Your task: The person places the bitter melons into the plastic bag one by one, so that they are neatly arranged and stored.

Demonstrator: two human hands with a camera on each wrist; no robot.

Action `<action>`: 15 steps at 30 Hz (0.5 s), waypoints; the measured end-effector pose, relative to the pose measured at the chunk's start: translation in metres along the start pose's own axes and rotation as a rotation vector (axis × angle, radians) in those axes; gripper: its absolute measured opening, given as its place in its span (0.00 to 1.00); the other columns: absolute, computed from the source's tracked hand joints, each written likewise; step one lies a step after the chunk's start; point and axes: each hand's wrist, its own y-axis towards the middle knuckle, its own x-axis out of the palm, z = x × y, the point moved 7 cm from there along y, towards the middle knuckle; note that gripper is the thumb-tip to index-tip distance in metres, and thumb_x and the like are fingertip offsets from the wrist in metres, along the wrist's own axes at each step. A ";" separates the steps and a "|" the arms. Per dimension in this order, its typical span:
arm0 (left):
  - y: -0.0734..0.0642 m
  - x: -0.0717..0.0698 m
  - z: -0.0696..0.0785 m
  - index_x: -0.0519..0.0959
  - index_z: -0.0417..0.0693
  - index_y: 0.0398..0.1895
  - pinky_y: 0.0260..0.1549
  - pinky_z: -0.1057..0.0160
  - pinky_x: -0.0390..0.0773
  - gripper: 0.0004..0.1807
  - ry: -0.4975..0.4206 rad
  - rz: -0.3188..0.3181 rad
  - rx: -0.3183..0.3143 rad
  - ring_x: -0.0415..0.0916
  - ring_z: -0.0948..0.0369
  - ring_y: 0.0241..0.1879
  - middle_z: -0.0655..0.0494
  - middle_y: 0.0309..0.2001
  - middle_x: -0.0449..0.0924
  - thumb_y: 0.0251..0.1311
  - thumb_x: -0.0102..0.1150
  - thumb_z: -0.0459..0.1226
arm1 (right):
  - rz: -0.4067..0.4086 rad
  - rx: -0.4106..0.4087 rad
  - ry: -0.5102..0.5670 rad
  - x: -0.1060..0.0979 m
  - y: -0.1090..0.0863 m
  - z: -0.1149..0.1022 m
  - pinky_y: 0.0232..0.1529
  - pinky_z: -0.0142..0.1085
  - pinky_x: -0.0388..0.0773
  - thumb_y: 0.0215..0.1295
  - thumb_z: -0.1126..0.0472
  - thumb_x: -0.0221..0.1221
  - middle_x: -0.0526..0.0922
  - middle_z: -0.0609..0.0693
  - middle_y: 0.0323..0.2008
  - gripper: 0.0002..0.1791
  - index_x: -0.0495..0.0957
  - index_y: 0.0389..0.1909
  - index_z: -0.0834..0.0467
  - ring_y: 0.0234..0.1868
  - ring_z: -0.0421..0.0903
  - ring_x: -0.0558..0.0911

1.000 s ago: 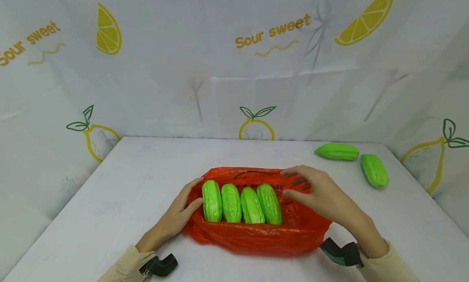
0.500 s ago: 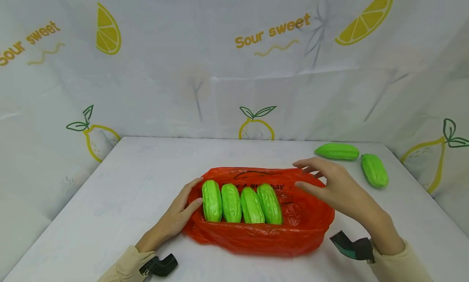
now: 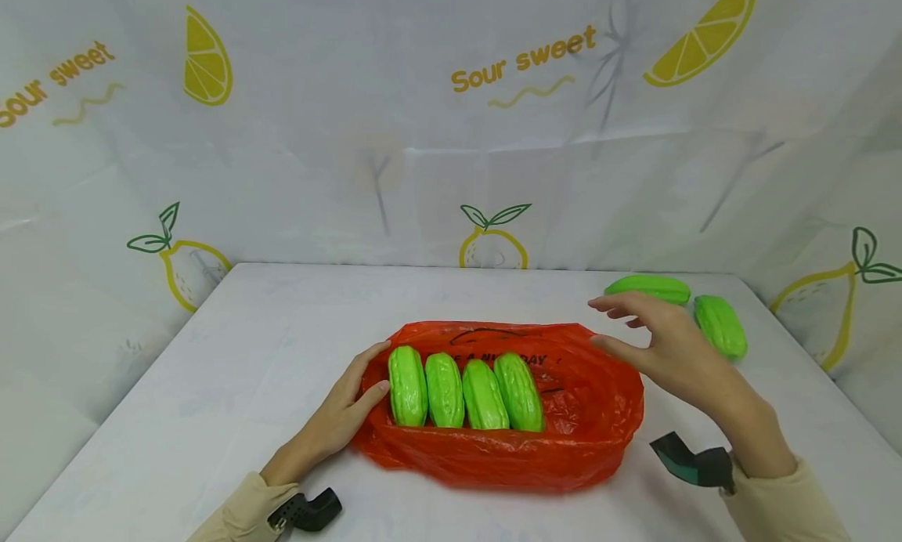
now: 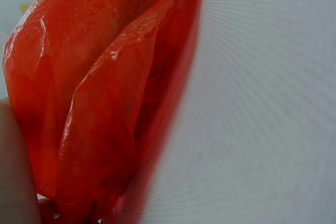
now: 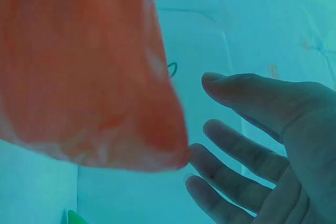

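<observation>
In the head view, a red plastic bag [image 3: 493,452] lies with its mouth open on the white table. Several bright green, ridged, bitter-melon-like vegetables [image 3: 445,389] stand side by side in its left and middle part. My left hand [image 3: 341,409] holds the bag's left rim between thumb and fingers; the left wrist view shows folded red plastic [image 4: 100,98] beside a finger. Off the bag's right rim, my right hand [image 3: 669,350] is raised with thumb and fingers spread, holding nothing. The right wrist view shows this hand's fingers apart, with blurred red plastic [image 5: 94,77] to their left.
Two more green vegetables lie at the back right: one lengthwise [image 3: 651,287], partly behind my right hand, and another [image 3: 720,327] nearer the right edge. A lemon-printed white cloth [image 3: 317,135] hangs behind the white table [image 3: 282,315].
My right hand has moved right and slightly back, from above the bag's right part to beyond its rim, toward the loose vegetables. The left hand, bag and vegetables have stayed put.
</observation>
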 end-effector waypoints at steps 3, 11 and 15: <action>0.000 0.000 0.000 0.57 0.57 0.76 0.72 0.48 0.58 0.29 -0.005 0.001 0.001 0.57 0.51 0.74 0.52 0.74 0.61 0.74 0.48 0.39 | 0.009 0.007 -0.016 -0.001 -0.001 0.006 0.41 0.31 0.82 0.49 0.65 0.75 0.86 0.54 0.48 0.27 0.80 0.53 0.60 0.45 0.51 0.84; 0.000 0.000 0.000 0.57 0.57 0.76 0.71 0.44 0.58 0.29 -0.013 -0.002 0.002 0.57 0.50 0.75 0.52 0.74 0.61 0.74 0.48 0.39 | 0.075 -0.020 -0.049 -0.005 -0.003 0.021 0.42 0.21 0.78 0.45 0.69 0.75 0.86 0.57 0.46 0.28 0.80 0.52 0.61 0.43 0.52 0.84; 0.000 0.000 0.000 0.57 0.57 0.76 0.71 0.41 0.58 0.29 -0.010 -0.003 0.001 0.57 0.50 0.75 0.52 0.74 0.61 0.74 0.48 0.40 | 0.096 -0.014 -0.045 -0.006 -0.005 0.029 0.44 0.11 0.69 0.46 0.70 0.74 0.86 0.57 0.46 0.28 0.80 0.52 0.61 0.42 0.52 0.83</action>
